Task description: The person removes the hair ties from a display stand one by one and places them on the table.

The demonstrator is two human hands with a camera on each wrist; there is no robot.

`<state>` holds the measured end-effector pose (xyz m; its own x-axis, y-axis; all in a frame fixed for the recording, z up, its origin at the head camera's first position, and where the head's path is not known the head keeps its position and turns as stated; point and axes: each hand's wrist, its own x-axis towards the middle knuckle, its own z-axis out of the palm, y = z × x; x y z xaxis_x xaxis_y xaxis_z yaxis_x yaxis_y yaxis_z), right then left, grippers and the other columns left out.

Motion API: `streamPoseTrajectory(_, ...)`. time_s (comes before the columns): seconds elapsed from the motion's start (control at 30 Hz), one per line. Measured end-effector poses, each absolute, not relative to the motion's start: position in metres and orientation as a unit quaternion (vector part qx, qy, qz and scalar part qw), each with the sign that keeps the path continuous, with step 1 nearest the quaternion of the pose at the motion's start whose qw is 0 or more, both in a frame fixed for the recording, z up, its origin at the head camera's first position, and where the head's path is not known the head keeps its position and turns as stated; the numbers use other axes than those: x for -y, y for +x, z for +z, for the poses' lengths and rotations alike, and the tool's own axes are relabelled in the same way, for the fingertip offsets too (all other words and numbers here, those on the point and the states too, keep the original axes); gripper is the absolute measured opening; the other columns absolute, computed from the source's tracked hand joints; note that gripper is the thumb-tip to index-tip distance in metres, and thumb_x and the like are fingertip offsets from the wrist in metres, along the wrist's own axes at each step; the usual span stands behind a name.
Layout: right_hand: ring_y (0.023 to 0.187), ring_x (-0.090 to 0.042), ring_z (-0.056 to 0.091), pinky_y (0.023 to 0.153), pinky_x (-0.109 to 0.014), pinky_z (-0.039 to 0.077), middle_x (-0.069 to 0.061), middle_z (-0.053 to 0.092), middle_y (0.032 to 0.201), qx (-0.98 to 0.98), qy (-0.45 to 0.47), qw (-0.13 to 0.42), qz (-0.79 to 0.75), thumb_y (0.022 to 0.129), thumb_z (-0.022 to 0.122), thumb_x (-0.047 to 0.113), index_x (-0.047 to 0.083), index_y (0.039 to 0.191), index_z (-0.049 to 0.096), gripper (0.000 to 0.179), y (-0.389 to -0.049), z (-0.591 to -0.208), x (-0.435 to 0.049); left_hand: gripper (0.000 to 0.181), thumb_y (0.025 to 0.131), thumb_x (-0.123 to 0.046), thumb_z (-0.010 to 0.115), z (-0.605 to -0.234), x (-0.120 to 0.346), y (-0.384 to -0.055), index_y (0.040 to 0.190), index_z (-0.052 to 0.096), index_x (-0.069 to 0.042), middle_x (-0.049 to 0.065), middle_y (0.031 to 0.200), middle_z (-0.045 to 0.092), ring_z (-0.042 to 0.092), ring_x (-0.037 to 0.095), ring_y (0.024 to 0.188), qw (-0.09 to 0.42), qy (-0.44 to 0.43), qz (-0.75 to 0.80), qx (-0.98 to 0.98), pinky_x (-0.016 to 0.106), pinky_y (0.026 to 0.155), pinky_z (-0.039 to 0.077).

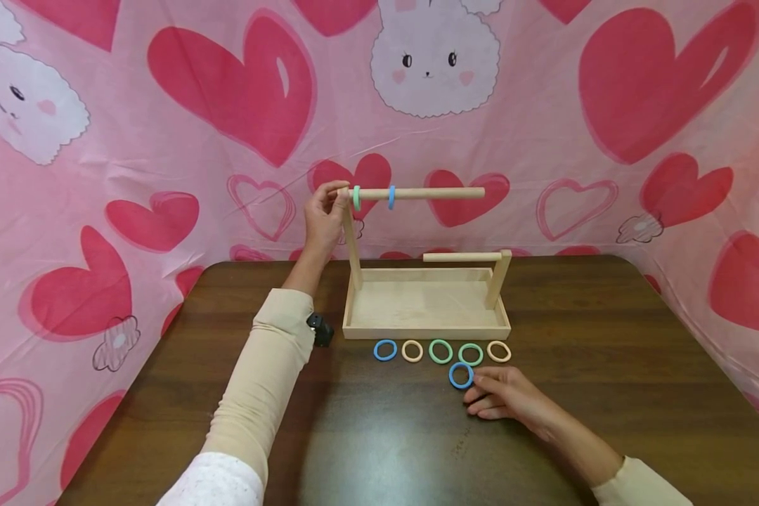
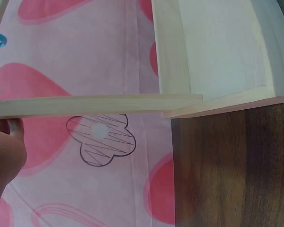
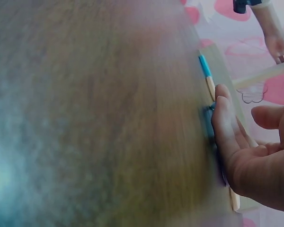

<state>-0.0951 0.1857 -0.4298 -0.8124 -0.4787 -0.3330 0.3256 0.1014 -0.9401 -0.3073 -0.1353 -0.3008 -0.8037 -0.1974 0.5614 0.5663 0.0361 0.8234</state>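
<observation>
At the top of the tall left post (image 1: 352, 242) of a wooden stand, my left hand (image 1: 324, 216) pinches the corner where the upper rod (image 1: 439, 193) begins. A green ring (image 1: 357, 198) hangs on that rod beside my fingers, with a blue ring (image 1: 391, 197) farther right. Low over the table, my right hand (image 1: 509, 400) holds another blue ring (image 1: 461, 375) at its fingertips. This ring overlaps the near edge of a green ring (image 1: 471, 354). In the right wrist view, my fingers (image 3: 225, 123) hide most of the held ring, and the thumb appears apart from them.
Along the front of the stand's tray (image 1: 426, 334) lie a blue ring (image 1: 385, 350), a beige ring (image 1: 412, 351), a green ring (image 1: 440, 351) and a beige ring (image 1: 499, 351). A shorter rod (image 1: 462, 257) extends leftward from the right post (image 1: 498, 281). Patterned cloth hangs behind the table (image 1: 228, 422).
</observation>
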Motion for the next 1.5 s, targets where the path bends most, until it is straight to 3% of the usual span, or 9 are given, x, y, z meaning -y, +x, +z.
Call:
streamPoseTrajectory(0.1,0.083,-0.006,0.075,0.074,-0.022,0.06,0.006,0.075,0.094,-0.689,-0.068,0.299,-0.656,0.108,0.045,0.021,-0.024,0.145,0.026,0.061,-0.094,-0.429,-0.187,0.021,0.098,0.001,0.061,-0.301,0.135,-0.306,0.115,0.063,0.013,-0.021,0.08,0.062,0.06,-0.003,0.078,0.279,-0.135,-0.682,0.662,0.015,0.075,0.05)
streamPoseTrajectory(0.4,0.083,-0.006,0.075,0.074,-0.022,0.06,0.003,0.076,0.097,-0.698,-0.071,0.297,-0.648,0.109,0.042,0.019,-0.022,0.15,0.02,0.062,-0.091,-0.426,-0.193,0.021,0.097,0.001,0.062,-0.301,0.135,-0.306,0.115,0.062,0.013,-0.022,0.079,0.062,0.06,-0.004,0.078,0.279,-0.138,-0.682,0.661,0.015,0.074,0.05)
streamPoseTrajectory(0.77,0.089,-0.007,0.074,0.081,-0.025,0.061,0.006,0.075,0.101,-0.663,-0.091,0.3,-0.68,0.111,0.039,0.026,-0.018,0.148,0.03,0.058,-0.095,-0.429,-0.208,0.021,0.098,0.001,0.062,-0.301,0.135,-0.305,0.115,0.063,0.012,-0.021,0.08,0.062,0.06,-0.005,0.078,0.279,-0.136,-0.678,0.666,0.015,0.075,0.051)
streamPoseTrajectory(0.83,0.091,-0.008,0.074,0.082,-0.025,0.061,0.006,0.076,0.102,-0.649,-0.101,0.296,-0.694,0.111,0.039,0.027,-0.012,0.146,0.041,0.053,-0.096,-0.429,-0.212,0.021,0.098,0.0,0.062,-0.301,0.135,-0.305,0.115,0.063,0.012,-0.021,0.08,0.061,0.06,-0.004,0.079,0.279,-0.134,-0.678,0.667,0.015,0.075,0.051)
streamPoseTrajectory(0.93,0.093,-0.008,0.074,0.084,-0.025,0.061,0.005,0.076,0.104,-0.617,-0.115,0.293,-0.721,0.112,0.039,0.026,0.007,0.139,0.057,0.038,-0.098,-0.429,-0.216,0.021,0.098,0.0,0.061,-0.301,0.135,-0.306,0.115,0.063,0.012,-0.021,0.08,0.061,0.06,-0.004,0.078,0.28,-0.135,-0.679,0.665,0.015,0.075,0.051)
streamPoseTrajectory(1.03,0.095,-0.008,0.074,0.085,-0.025,0.06,0.004,0.076,0.106,-0.587,-0.129,0.291,-0.745,0.112,0.037,0.024,0.021,0.13,0.062,0.031,-0.1,-0.428,-0.219,0.021,0.098,0.0,0.061,-0.301,0.135,-0.306,0.115,0.063,0.012,-0.021,0.08,0.061,0.06,-0.004,0.078,0.28,-0.136,-0.68,0.664,0.016,0.075,0.051)
streamPoseTrajectory(1.5,0.097,-0.009,0.073,0.087,-0.026,0.06,0.005,0.076,0.108,-0.573,-0.142,0.266,-0.762,0.112,0.034,0.02,0.027,0.125,0.065,0.034,-0.109,-0.417,-0.218,0.022,0.098,-0.001,0.061,-0.301,0.136,-0.306,0.117,0.063,0.012,-0.02,0.081,0.061,0.06,-0.003,0.079,0.274,-0.13,-0.68,0.668,0.016,0.076,0.051)
